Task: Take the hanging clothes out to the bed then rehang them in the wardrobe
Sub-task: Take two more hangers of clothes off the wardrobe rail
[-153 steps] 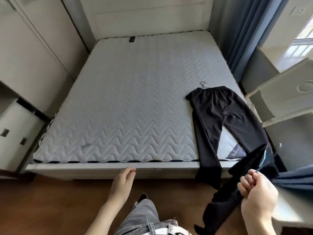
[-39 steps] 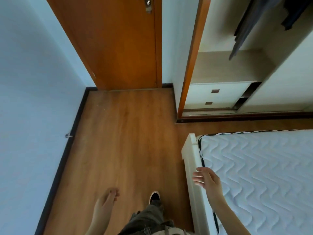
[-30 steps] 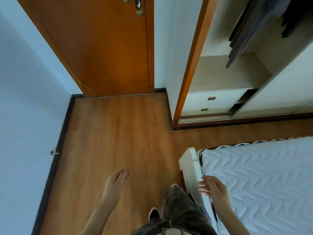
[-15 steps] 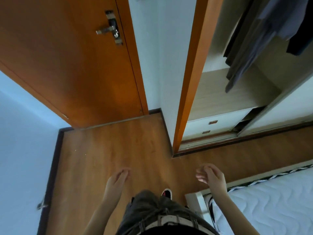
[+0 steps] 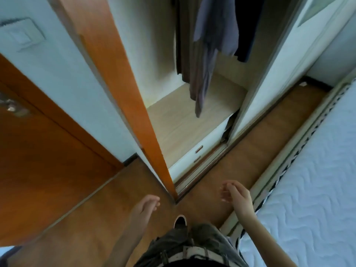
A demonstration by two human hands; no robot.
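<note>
The floor (image 5: 77, 218) is of brown wooden boards, and one dark shoe (image 5: 180, 221) stands on it near the lower edge. The bed (image 5: 312, 199) stands on this floor at the right and shows a white quilted surface. Inside the wardrobe (image 5: 150, 45), a light wooden shelf (image 5: 183, 120) lies above two white drawers (image 5: 204, 143).

Bare forearms, no sleeves; grey-green trousers (image 5: 196, 241); pale belt (image 5: 194, 254); dark shoe (image 5: 180, 221), light-rimmed toe.

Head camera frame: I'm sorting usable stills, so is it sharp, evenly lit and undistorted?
Head view: soft motion blur throughout, worst on the door handle and right hand; wide-angle bending slants the wardrobe frame; hanging clothes sit in shadow, the mattress is bright.
</note>
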